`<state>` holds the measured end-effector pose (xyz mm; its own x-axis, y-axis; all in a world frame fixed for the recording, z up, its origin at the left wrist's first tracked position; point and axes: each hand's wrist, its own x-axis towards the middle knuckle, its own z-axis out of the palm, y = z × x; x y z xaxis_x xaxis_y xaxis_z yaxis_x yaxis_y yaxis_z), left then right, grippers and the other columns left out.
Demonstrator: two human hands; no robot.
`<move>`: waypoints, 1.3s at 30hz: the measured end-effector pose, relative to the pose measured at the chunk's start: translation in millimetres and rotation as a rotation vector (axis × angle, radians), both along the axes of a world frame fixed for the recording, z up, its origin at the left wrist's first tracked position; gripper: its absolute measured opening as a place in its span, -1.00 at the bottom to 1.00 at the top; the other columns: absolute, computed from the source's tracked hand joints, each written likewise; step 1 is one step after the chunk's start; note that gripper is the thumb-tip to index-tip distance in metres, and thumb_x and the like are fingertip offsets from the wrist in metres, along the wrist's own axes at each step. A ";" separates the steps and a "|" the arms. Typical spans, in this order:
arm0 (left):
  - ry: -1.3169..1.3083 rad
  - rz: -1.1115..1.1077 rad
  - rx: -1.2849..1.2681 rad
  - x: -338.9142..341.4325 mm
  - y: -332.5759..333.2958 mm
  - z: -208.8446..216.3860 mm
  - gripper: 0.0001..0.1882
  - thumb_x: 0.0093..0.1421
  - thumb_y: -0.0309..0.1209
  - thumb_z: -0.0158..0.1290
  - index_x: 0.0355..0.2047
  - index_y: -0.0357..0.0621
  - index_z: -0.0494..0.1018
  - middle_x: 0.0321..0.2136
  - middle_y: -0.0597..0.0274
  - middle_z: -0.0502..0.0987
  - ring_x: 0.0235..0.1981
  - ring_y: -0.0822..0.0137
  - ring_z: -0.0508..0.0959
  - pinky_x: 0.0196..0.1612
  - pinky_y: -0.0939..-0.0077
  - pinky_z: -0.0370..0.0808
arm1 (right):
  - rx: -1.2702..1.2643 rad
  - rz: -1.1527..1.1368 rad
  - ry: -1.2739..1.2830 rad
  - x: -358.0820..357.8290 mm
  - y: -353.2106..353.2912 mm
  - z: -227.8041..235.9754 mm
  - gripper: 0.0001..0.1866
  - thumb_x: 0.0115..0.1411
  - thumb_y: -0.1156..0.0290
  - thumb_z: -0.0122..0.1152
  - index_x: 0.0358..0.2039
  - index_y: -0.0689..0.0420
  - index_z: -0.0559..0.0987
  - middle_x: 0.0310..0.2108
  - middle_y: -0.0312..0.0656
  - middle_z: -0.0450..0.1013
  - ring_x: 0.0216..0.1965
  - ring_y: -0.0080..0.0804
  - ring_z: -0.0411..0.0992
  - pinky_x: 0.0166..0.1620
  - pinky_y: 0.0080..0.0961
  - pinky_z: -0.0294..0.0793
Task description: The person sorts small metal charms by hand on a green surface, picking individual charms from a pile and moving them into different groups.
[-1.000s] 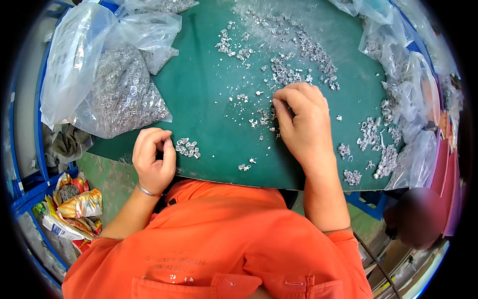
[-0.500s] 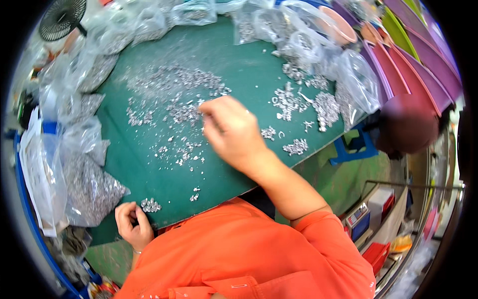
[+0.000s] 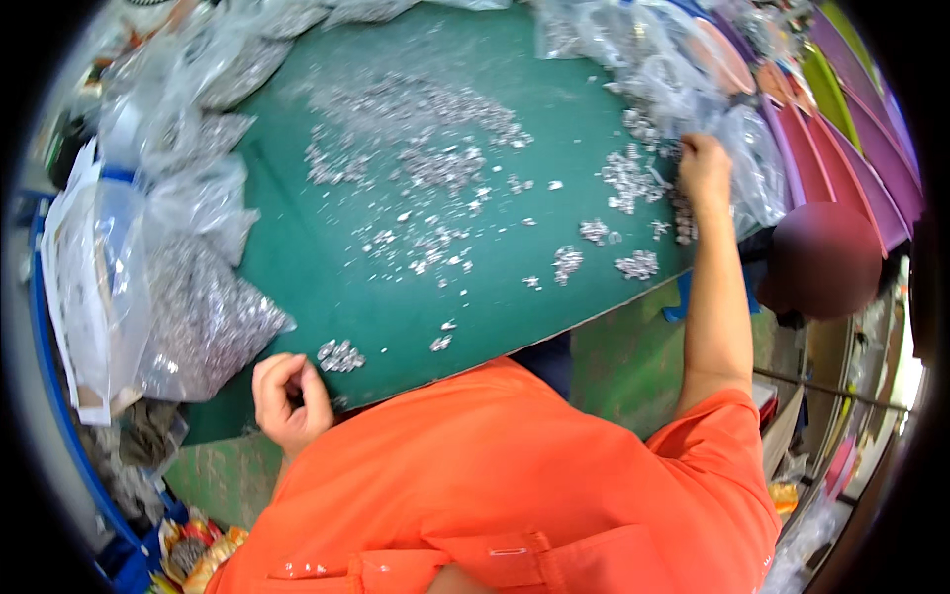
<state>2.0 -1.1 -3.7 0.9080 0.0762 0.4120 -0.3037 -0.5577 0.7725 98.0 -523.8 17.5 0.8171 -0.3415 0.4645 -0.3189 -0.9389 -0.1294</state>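
Observation:
Small silvery metal pieces (image 3: 440, 163) lie scattered across the green tabletop (image 3: 534, 327). At the right side they form separate clusters, among them a wide one (image 3: 628, 178) and a long pile (image 3: 685, 216). My right hand (image 3: 705, 170) reaches out over that long pile, its fingers bent and pressed together; whatever is between them is hidden. Near the front left edge rests my left hand (image 3: 292, 401), loosely curled, its palm in shadow. Just beyond its fingers sits a little heap of shiny pieces (image 3: 341, 356).
Clear plastic bags of metal pieces (image 3: 213, 327) line the left and far edges. More bags (image 3: 752, 168) stand at the right, before pink and purple bins (image 3: 807, 139). Another person's head (image 3: 821, 262) is close by my right arm. Papers (image 3: 74, 287) hang at far left.
My right hand has moved from the middle scatter across to the clusters at the right edge. My left hand stays curled by the little heap. The whole view has shifted somewhat.

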 end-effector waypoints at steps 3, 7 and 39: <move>0.023 0.004 -0.006 -1.2 -0.1 -0.5 -0.83 0.01 -0.72 0.04 -0.37 -0.26 0.43 -0.40 0.24 0.42 -0.56 0.54 0.29 -0.52 0.72 0.23 | 0.161 0.267 -0.053 0.4 76.0 13.0 -0.85 0.04 0.58 0.07 -0.36 0.22 0.58 -0.37 0.02 0.49 -0.29 -0.01 0.47 -0.18 -0.23 0.44; 0.039 -0.008 0.038 -4.5 5.0 -2.4 -0.84 0.05 -0.72 0.02 -0.36 -0.26 0.42 -0.38 0.27 0.41 -0.55 0.59 0.25 -0.51 0.75 0.19 | 0.231 0.816 0.044 -5.1 189.9 12.7 -0.80 -0.07 0.68 0.08 -0.39 0.20 0.55 -0.38 -0.08 0.45 -0.28 -0.10 0.41 -0.19 -0.27 0.41; 0.090 0.018 -0.022 0.3 -2.5 5.4 -0.82 -0.03 -0.70 0.07 -0.40 -0.20 0.44 -0.44 0.23 0.45 -0.58 0.54 0.29 -0.55 0.69 0.20 | 0.228 0.654 0.094 -1.5 192.1 7.8 -0.90 -0.03 0.59 0.20 -0.44 0.21 0.53 -0.48 -0.12 0.40 -0.39 -0.12 0.39 -0.26 -0.31 0.38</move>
